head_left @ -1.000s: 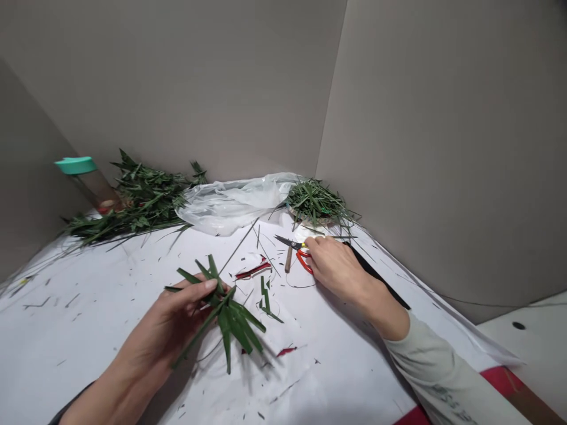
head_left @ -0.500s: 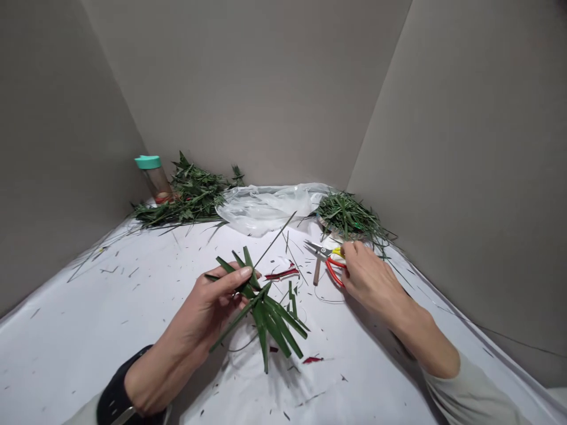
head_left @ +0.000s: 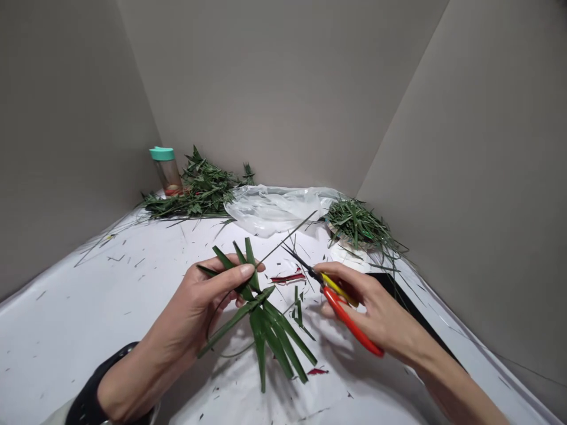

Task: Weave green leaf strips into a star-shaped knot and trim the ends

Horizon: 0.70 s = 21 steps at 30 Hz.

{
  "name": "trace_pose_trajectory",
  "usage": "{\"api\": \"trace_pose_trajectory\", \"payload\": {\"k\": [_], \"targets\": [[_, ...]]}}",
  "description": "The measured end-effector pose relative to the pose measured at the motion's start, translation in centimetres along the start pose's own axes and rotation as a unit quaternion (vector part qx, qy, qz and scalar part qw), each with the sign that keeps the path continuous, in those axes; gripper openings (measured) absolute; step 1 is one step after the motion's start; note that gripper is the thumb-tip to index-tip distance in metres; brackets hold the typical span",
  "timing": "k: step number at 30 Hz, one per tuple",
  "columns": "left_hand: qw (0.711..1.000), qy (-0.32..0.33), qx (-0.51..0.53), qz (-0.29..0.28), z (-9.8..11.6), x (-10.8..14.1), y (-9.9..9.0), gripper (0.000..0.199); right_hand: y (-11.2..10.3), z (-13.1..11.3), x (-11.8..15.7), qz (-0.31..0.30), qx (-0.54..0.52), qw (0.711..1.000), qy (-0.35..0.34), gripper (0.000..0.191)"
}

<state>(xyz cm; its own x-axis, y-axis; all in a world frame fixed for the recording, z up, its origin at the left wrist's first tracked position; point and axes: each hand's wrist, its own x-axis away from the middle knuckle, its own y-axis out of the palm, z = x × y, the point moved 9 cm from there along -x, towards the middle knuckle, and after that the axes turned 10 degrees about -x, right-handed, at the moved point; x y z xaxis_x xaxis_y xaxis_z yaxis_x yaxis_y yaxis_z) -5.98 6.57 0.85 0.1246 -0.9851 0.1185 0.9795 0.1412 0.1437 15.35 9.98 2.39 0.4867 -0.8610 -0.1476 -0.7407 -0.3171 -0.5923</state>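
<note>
Between the thumb and fingers of my left hand (head_left: 221, 289) is a woven green leaf figure (head_left: 261, 307), with flat strips fanning down at its lower right and shorter ends sticking up. A thin stem (head_left: 287, 239) runs from it toward the upper right. My right hand (head_left: 358, 295) is closed round a pair of scissors (head_left: 349, 313) with one red and one yellow handle. Their dark blades (head_left: 299, 258) point up and left, tips near the thin stem but not on the woven leaves.
White-covered table (head_left: 110, 313) strewn with leaf scraps and a red strip (head_left: 287, 277). At the back stand a teal-lidded bottle (head_left: 167, 171), a leaf pile (head_left: 206, 189), a clear plastic bag (head_left: 274, 209) and another leaf heap (head_left: 358, 224). A black flat object (head_left: 411, 310) lies under my right forearm.
My right hand has lifted the scissors off the table and brought them left, closer to the leaf figure. My left hand keeps its hold. The view has shifted slightly.
</note>
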Motion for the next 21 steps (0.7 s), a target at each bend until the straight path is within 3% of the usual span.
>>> {"api": "trace_pose_trajectory", "payload": {"k": [6,21], "targets": [[0.998,-0.011,-0.004,-0.058,-0.6,0.5,1.2,0.020,1.1,-1.3,0.7,-0.041,-0.012,0.999,-0.009,0.037],[0.997,-0.017,0.008,-0.079,-0.8,0.7,1.8,0.010,0.5,-1.2,0.8,-0.076,0.009,0.997,-0.024,0.031]]}}
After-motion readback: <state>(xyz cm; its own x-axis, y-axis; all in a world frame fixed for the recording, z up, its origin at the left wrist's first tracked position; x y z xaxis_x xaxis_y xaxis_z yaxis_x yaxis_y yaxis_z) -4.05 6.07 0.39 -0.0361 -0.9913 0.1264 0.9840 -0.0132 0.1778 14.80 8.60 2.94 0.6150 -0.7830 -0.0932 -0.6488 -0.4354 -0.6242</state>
